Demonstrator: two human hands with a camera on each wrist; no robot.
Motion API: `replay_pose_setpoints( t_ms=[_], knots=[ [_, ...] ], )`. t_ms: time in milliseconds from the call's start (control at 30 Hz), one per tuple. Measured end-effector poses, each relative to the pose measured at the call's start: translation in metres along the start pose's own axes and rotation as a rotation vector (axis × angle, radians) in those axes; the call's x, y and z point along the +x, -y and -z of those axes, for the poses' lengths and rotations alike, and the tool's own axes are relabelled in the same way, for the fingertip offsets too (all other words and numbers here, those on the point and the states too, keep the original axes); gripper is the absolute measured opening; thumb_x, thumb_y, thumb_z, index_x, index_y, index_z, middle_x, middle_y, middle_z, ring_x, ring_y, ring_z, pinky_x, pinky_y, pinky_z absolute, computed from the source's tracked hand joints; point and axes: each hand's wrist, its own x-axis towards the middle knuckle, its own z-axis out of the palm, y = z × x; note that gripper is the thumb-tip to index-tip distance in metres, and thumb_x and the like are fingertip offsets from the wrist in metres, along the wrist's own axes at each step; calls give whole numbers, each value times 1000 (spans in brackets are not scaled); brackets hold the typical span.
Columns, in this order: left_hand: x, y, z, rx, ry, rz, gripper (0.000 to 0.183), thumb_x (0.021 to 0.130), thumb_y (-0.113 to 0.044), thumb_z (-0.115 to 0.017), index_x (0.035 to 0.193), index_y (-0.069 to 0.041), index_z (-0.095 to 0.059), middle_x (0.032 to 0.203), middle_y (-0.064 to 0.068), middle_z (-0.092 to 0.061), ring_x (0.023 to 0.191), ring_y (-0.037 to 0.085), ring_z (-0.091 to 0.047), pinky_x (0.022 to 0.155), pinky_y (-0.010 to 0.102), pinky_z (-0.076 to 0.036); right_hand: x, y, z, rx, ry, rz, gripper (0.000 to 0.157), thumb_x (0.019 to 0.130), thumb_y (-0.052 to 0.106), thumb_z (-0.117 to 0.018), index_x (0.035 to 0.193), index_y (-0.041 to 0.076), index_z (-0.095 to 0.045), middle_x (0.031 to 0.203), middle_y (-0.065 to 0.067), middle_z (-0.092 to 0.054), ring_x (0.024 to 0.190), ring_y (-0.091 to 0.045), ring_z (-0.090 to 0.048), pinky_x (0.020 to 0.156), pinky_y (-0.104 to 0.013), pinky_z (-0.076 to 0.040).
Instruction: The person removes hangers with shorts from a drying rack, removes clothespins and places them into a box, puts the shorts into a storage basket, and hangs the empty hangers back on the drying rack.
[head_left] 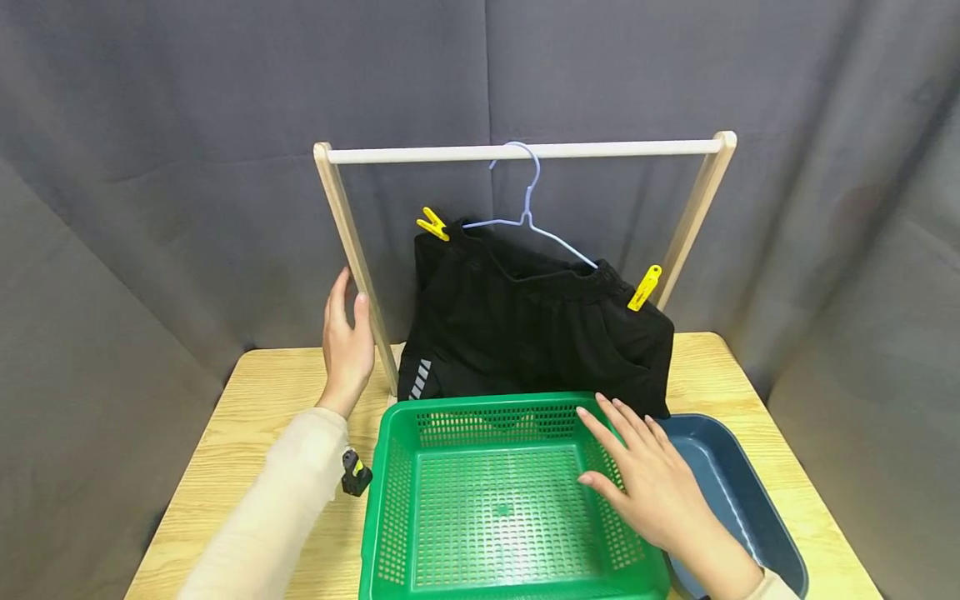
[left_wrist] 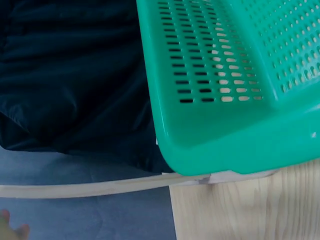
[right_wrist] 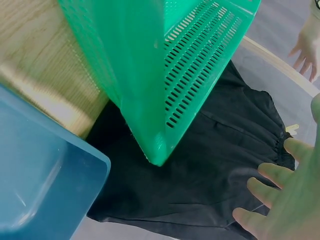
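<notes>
Black shorts point(head_left: 525, 342) hang from a light blue hanger point(head_left: 528, 204), hooked over the bar of a wooden rack point(head_left: 615, 150). At the waistband's left end is a yellow clothespin point(head_left: 432, 225), and a second yellow clothespin point(head_left: 645, 289) sits at its right end. The shorts slope down to the right. My left hand point(head_left: 349, 346) is beside the rack's left post, fingers extended upward and holding nothing. Above the right side of a green basket point(head_left: 390, 483) my right hand point(head_left: 652, 483) is spread with nothing in it; its fingers point(right_wrist: 272, 175) overlap the shorts in the right wrist view.
The perforated basket stands in front of the shorts with nothing inside. To its right lies a dark blue tray point(head_left: 738, 467), partly behind my right forearm. Everything stands on a wooden table point(head_left: 262, 392), with a grey curtain point(head_left: 225, 167) behind and at the sides.
</notes>
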Motion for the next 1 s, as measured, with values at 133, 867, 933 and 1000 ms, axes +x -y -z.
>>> replay_pose_setpoints(
  t_ms=[133, 867, 933, 1000],
  knots=[
    [8, 2, 1, -76, 56, 6, 48, 99, -34, -40, 145, -25, -30, 141, 4, -39, 128, 19, -37, 104, 38, -30, -1, 0, 0, -10, 7, -13, 74, 85, 59, -52, 147, 32, -23, 153, 3, -17, 137, -25, -21, 105, -51, -22],
    [38, 11, -10, -429, 87, 123, 38, 97, -19, -45, 127, 3, -45, 113, 16, -55, 97, 9, -55, 88, 24, -39, 6, 1, 13, 6, -81, 31, 70, 86, 51, -58, 145, 29, -30, 149, 1, -30, 132, -23, -33, 104, -46, -27],
    [37, 11, -12, -433, 80, 125, 38, 97, -20, -45, 127, 4, -45, 114, 19, -55, 97, 9, -54, 89, 23, -38, 9, 1, 15, 17, -110, 38, 69, 85, 49, -61, 145, 28, -33, 147, 1, -33, 130, -22, -36, 103, -45, -28],
    [36, 8, -13, -451, 75, 128, 37, 96, -18, -45, 126, 5, -45, 114, 22, -55, 96, 9, -55, 89, 22, -38, 13, 0, 18, 28, -143, 45, 67, 85, 45, -63, 143, 26, -35, 146, 1, -36, 128, -22, -38, 102, -44, -29]
  ],
)
